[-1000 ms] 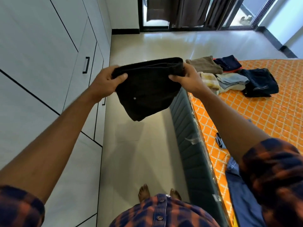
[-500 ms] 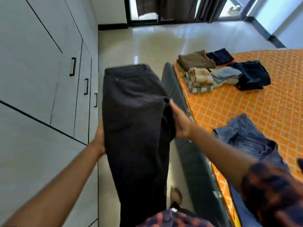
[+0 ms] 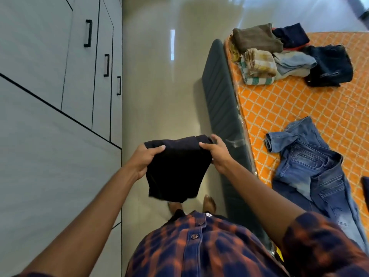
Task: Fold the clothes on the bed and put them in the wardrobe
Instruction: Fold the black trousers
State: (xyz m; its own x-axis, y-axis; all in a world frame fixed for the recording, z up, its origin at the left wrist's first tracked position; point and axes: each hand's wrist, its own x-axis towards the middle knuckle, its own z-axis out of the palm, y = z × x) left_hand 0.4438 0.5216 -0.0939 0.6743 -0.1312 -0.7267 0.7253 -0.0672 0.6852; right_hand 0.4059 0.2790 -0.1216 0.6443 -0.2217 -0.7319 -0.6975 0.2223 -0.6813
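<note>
Two grips: left hand [image 3: 146, 158] and right hand [image 3: 216, 154] clutch folded black trousers [image 3: 177, 168] beside the bed [image 3: 289, 108]; slack fingers could spill the fold open.

The floor [image 3: 159, 100] is pale and shiny, with a thin white streak of light [image 3: 172, 45] on it. At the bottom is a blue and orange checked shirt [image 3: 209, 254] with round buttons [image 3: 194, 236], and two bare feet [image 3: 210, 203] stand on the floor just past it.
</note>
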